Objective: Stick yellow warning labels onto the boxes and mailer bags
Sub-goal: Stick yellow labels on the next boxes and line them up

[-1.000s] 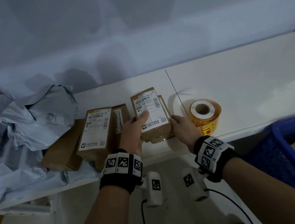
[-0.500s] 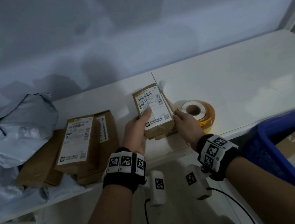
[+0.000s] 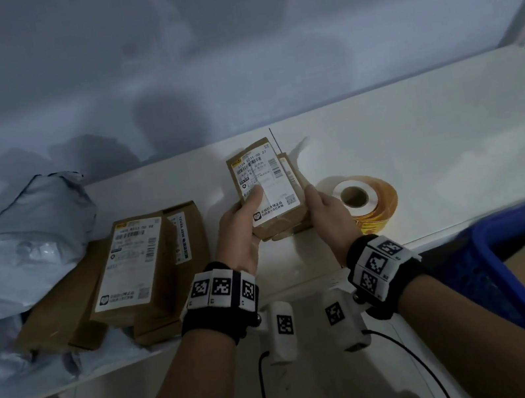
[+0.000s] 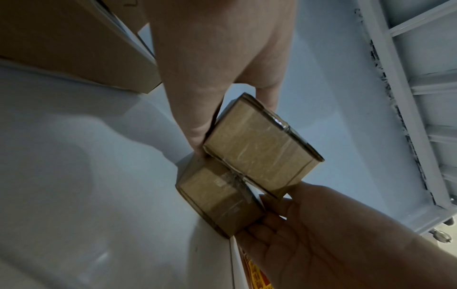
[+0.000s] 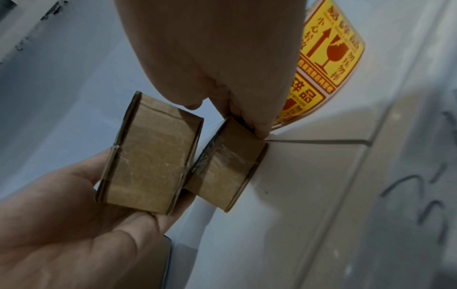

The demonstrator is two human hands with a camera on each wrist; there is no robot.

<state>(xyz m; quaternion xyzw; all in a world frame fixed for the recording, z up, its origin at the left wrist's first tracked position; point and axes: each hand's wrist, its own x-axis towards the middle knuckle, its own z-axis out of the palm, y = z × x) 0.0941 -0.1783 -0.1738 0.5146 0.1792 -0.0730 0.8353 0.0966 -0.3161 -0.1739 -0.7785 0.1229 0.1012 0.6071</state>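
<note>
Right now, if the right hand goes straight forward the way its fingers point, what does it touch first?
Probably nothing new: the right hand already pinches the lower small box lying on the table. Beyond the box, the tabletop looks free up to the wall. The label roll sits beside the hand, not ahead.

Head view high, looking down the table point(image 3: 418, 145), both wrist views close, low, sharing two small boxes point(image 4: 262, 148).
</note>
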